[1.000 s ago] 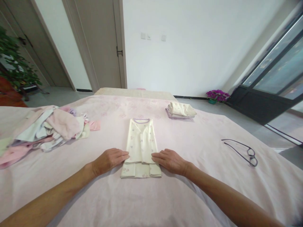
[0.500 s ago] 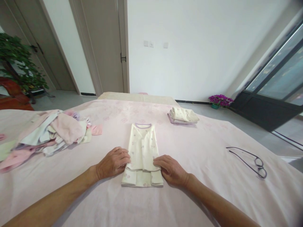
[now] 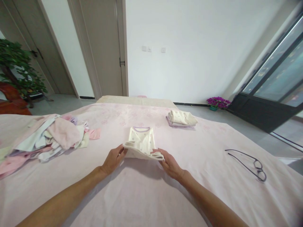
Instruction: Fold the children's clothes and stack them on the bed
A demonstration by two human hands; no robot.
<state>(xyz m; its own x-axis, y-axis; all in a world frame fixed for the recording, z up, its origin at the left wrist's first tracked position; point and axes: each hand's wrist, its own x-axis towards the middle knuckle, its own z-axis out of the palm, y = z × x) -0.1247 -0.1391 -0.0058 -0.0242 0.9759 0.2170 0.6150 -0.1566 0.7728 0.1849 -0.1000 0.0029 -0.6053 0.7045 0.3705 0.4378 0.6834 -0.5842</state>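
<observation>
A smooth white wall point(image 3: 180, 72) is filling the far side, and in front of it a broad pink cloth point(image 3: 146, 201) with faint printed flowers is spreading nearly the whole width, its right edge slanting from the far side toward the near right and its surface wrinkling softly near the hands. A flat brown door point(image 3: 104, 47) is standing at the far left, with a leafy plant point(image 3: 16, 66) growing at the left. On the left of the cloth, a loose heap of clothes point(image 3: 59, 132) is sprawling in crumpled pink, white and pale green folds. On the floor at the far right, a small green pot point(image 3: 213, 108) is holding bushy purple flowers point(image 3: 218, 102). The cream shirt point(image 3: 142, 138) is lying in the middle of the pink cloth, its purple-trimmed round collar resting flat on the far side and its near end standing raised off the cloth, curling into a soft loop at the right. A neat rectangular stack of folded clothes point(image 3: 182, 118) is sitting beyond it to the right, cream above and lilac below. The left hand point(image 3: 115, 160) is pinching the left end of the raised fold, and the right hand point(image 3: 170, 164) is gripping its right end, fingers closing around the fabric. Dark-rimmed glasses point(image 3: 259, 169) are lying at the right with thin arms stretching out, a wide stretch of pink cloth separating them from the right hand.
</observation>
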